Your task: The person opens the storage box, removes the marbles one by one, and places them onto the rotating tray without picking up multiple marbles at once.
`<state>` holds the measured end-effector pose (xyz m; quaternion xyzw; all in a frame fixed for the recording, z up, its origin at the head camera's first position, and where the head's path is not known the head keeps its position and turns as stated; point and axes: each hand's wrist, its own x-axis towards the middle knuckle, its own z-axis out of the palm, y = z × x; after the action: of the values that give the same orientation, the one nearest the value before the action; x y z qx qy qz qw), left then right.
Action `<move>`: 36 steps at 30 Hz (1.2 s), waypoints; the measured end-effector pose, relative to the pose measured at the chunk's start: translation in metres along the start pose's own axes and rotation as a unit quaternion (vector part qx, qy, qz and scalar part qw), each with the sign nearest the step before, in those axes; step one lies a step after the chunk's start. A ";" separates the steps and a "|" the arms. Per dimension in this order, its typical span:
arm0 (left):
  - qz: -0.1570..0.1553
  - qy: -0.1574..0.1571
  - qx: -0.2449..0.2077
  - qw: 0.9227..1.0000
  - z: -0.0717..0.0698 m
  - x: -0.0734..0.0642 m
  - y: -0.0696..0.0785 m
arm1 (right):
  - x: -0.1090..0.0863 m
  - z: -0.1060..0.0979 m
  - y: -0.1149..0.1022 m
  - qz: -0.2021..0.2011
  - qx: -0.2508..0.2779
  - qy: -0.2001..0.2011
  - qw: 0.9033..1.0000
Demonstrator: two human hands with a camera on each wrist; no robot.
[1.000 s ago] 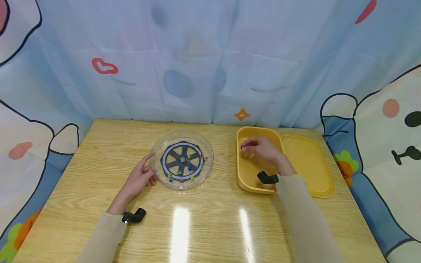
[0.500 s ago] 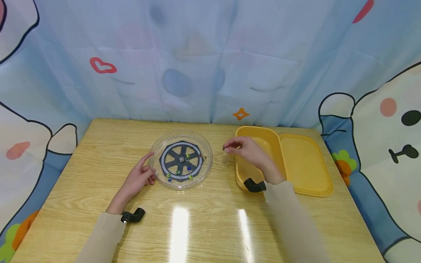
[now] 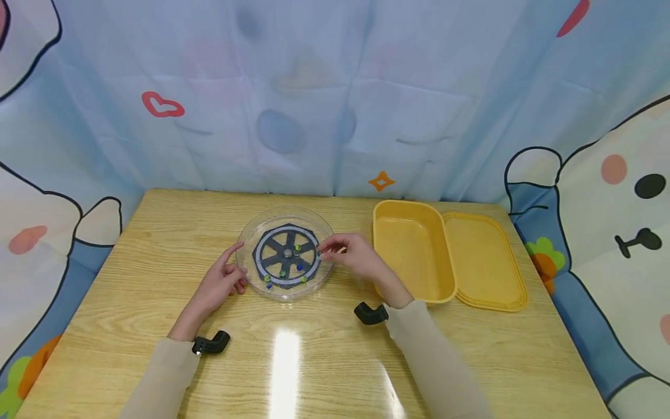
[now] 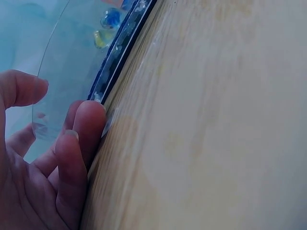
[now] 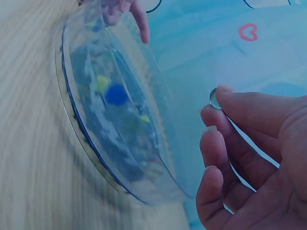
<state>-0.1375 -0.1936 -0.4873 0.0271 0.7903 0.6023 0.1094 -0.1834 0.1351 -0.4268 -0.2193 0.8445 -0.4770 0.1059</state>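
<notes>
A clear round dish (image 3: 285,296) with a dark wheel-like pattern (image 3: 289,239) stands left of centre in the head view. Several glass marbles lie in it, among them a blue marble (image 3: 299,267) and a yellow-green marble (image 3: 303,279). Against the dish's left side rests my left hand (image 3: 217,286); its index finger reaches the rim, and other fingertips touch the low outer wall in the left wrist view. Over the right rim, my right hand (image 3: 358,256) pinches a clear glass marble (image 5: 215,98) between thumb and index finger. The other right fingers curl loosely.
To the right stands a yellow box (image 3: 416,259) without its lid on. The flat yellow lid (image 3: 487,262) lies beside it. A patterned blue curtain (image 3: 314,99) hangs behind the wooden table (image 3: 251,378).
My right hand has moved left, out of the yellow box and across the table to the dish, with the marble in its fingertips. My left hand has stayed at the dish.
</notes>
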 end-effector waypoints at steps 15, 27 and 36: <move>0.009 0.006 -0.003 1.000 0.004 0.002 -0.009 | 0.000 0.011 0.007 0.017 0.013 -0.008 1.000; 0.002 0.009 -0.007 1.000 0.003 0.001 -0.011 | -0.013 -0.006 0.009 0.065 0.058 0.023 0.996; 0.007 -0.002 -0.005 1.000 0.007 0.002 -0.010 | -0.032 -0.027 0.006 0.086 0.066 0.071 0.992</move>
<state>-0.1371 -0.1898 -0.4991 0.0335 0.7865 0.6072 0.1073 -0.1672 0.1735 -0.4185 -0.1040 0.8324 -0.5351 0.1000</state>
